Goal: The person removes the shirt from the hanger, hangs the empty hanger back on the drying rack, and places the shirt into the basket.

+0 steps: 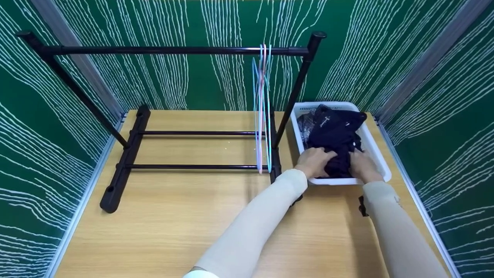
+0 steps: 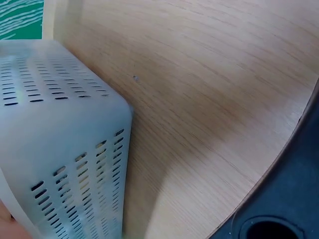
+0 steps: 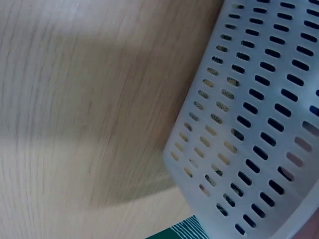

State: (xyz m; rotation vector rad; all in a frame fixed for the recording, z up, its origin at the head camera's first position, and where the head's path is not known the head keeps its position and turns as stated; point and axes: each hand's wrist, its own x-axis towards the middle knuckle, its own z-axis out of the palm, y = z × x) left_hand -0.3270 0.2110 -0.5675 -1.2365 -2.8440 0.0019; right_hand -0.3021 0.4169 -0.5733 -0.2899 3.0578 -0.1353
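Observation:
In the head view a dark navy garment (image 1: 335, 129) with small white print lies bunched in a white plastic basket (image 1: 376, 154). My left hand (image 1: 314, 161) reaches over the near left part of the basket and grips the cloth, its fingertips hidden in the folds. From the near right side my right hand (image 1: 362, 165) grips the same garment, fingers partly sunk into it. Both wrist views look mostly at the outside of the slotted basket wall, with only a sliver of the left hand (image 2: 11, 228) at the edge of the left wrist view.
A black clothes rack (image 1: 173, 50) stands left of the basket on the wooden table (image 1: 185, 231). Several pink and blue hangers (image 1: 260, 116) hang at its right end. Grey patterned cloth (image 1: 306, 123) lies beside the garment. A small black object (image 1: 362, 206) lies near the right sleeve.

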